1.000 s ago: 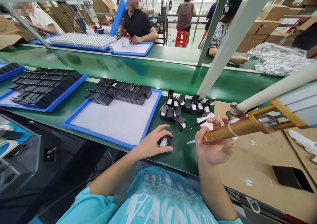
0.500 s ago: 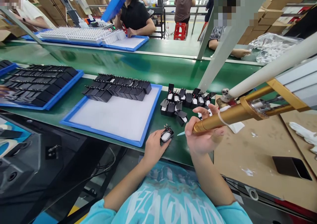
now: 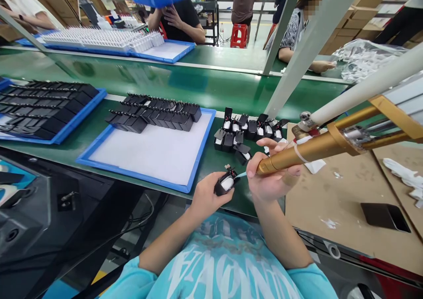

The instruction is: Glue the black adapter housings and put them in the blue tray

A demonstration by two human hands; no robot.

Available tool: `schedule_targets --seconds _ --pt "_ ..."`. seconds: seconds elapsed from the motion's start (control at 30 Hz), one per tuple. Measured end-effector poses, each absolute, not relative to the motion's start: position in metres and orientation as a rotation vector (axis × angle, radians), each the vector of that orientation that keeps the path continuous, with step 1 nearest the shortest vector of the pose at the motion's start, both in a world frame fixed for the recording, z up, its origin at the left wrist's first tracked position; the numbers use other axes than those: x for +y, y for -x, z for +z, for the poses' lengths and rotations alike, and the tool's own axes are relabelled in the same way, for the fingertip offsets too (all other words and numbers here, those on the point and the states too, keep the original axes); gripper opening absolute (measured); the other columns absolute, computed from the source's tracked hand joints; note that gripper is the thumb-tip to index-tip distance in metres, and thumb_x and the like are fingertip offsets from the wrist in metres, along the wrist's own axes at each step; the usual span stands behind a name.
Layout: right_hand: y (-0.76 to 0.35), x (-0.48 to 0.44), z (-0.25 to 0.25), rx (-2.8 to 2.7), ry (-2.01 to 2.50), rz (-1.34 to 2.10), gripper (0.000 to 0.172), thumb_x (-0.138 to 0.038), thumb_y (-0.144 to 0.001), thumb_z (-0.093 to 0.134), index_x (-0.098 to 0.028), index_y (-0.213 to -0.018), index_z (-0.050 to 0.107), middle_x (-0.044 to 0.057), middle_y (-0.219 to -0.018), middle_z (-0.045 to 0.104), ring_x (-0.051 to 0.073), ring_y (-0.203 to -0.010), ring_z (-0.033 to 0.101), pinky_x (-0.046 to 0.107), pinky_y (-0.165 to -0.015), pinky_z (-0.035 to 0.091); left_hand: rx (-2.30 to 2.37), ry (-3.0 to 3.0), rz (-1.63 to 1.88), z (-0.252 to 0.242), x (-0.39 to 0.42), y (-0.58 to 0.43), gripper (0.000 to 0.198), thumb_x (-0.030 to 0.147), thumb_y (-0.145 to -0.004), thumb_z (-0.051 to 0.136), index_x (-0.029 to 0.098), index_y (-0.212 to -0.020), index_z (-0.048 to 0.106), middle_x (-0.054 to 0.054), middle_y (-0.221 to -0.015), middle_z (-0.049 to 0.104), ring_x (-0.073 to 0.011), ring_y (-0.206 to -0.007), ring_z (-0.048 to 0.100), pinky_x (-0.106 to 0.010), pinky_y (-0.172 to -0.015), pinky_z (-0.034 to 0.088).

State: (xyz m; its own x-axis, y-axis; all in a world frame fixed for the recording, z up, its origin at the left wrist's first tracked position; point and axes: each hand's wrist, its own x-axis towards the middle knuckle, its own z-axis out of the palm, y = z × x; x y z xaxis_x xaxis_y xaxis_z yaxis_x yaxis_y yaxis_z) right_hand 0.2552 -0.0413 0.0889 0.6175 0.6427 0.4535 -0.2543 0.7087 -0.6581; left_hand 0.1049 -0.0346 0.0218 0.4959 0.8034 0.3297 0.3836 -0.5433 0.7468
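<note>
My left hand (image 3: 206, 195) is closed around a small black box part (image 3: 225, 184) with a white inside, tilted toward my right. My right hand (image 3: 271, 180) grips a gold dispenser gun (image 3: 307, 151) fed by a white hose (image 3: 366, 87); its pale blue tip touches the part's upper edge. Behind my hands lies a cluster of open black parts (image 3: 246, 133) on the green belt (image 3: 205, 91). A blue tray (image 3: 142, 175) with a white sheet carries rows of closed black parts (image 3: 155, 113) along its far edge.
A second blue tray (image 3: 81, 118) full of black parts lies at the left. Brown cardboard (image 3: 346, 202) with a dark phone (image 3: 385, 211) covers the bench at right. A grey frame post (image 3: 297, 47) slants up behind the cluster. People work at a far bench with white parts.
My left hand picked the black part off the belt and drew it toward me. My right hand brought the dispenser tip left onto the part.
</note>
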Motion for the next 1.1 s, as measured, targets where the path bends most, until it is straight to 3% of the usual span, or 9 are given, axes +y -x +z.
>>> schedule_targets --seconds 0.33,0.7,0.93,1.1 --pt "-0.252 -0.041 0.092 -0.714 0.658 0.541 0.043 -0.063 -0.081 0.042 -0.034 -0.108 0.058 0.001 -0.096 0.064 0.006 -0.029 0.046 0.026 -0.022 0.024 1.028 -2.069 0.849 0.021 -0.033 -0.105 0.031 0.029 -0.077 0.069 0.021 -0.103 0.056 0.002 -0.082 0.066 -0.0111 -0.061 0.060 -0.021 -0.057 0.047" --pt "-0.239 -0.040 0.097 -0.719 0.578 0.578 0.045 -0.060 -0.083 0.043 -0.030 -0.114 0.058 0.001 -0.098 0.062 0.006 -0.031 0.050 0.025 -0.021 0.028 0.967 -2.098 0.939 0.015 -0.029 -0.123 0.033 0.030 -0.075 0.070 0.020 -0.103 0.056 -0.003 -0.093 0.072 -0.0173 -0.076 0.069 -0.026 -0.066 0.052" --pt "-0.237 -0.042 0.094 -0.767 0.504 0.607 0.037 -0.057 -0.086 0.041 -0.028 -0.094 0.061 0.001 -0.097 0.062 0.007 -0.034 0.050 0.024 -0.020 0.029 0.821 -2.082 1.103 0.016 -0.030 -0.127 0.035 0.025 -0.074 0.070 0.020 -0.106 0.055 -0.005 -0.099 0.073 -0.0184 -0.084 0.071 -0.028 -0.072 0.055" --pt "-0.237 -0.040 0.096 -0.712 0.542 0.577 0.044 -0.062 -0.083 0.038 -0.032 -0.108 0.059 0.001 -0.094 0.061 0.006 -0.031 0.044 0.024 -0.021 0.028 0.824 -2.103 1.009 0.017 -0.026 -0.125 0.037 0.027 -0.075 0.068 0.021 -0.109 0.056 -0.004 -0.099 0.071 -0.0195 -0.085 0.070 -0.030 -0.076 0.055"
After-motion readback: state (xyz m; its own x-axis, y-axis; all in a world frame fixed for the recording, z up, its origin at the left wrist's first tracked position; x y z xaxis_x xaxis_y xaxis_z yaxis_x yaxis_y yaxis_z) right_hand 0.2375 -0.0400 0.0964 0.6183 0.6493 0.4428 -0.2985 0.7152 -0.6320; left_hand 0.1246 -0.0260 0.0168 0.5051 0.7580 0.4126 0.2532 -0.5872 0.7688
